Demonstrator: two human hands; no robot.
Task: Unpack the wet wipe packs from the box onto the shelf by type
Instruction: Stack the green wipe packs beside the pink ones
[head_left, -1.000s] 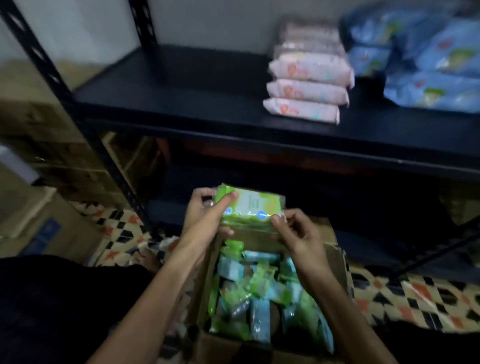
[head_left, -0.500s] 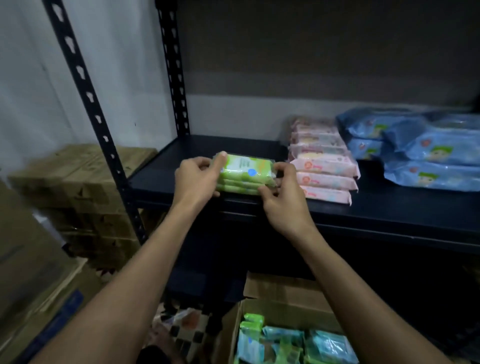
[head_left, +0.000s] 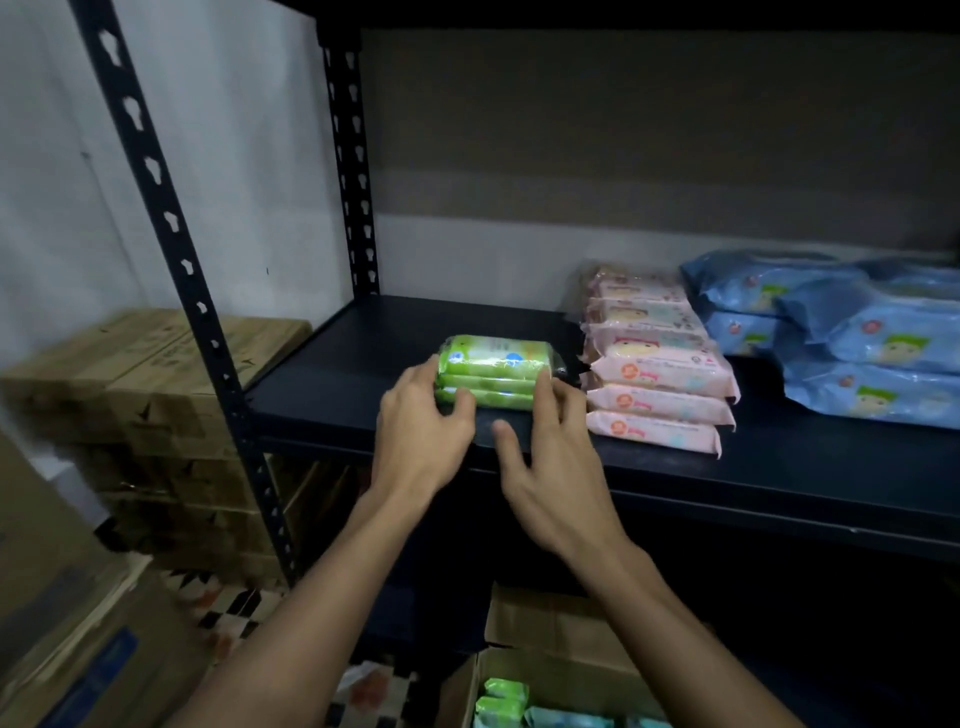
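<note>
**Green packs on the shelf**

Packs in green wrap (head_left: 491, 371) sit stacked on the dark shelf (head_left: 779, 467), which serves as our landmark: they lie toward its front edge, just left of the pink packs (head_left: 660, 374). We touch the green stack at both ends. Our left hand (head_left: 423, 441) has its fingers curled round the stack's left end, thumb against the front. Our right hand (head_left: 550, 467) is loose, fingers nearly straight, fingertips touching the right end and thumb spread apart over the shelf's front edge. Blue packs (head_left: 857, 338) are piled at the shelf's right end. Below the shelf, the cardboard box (head_left: 545, 670) stands open with more green and teal packs inside. Brown cartons (head_left: 156, 374) are stacked left of the shelf.
</note>
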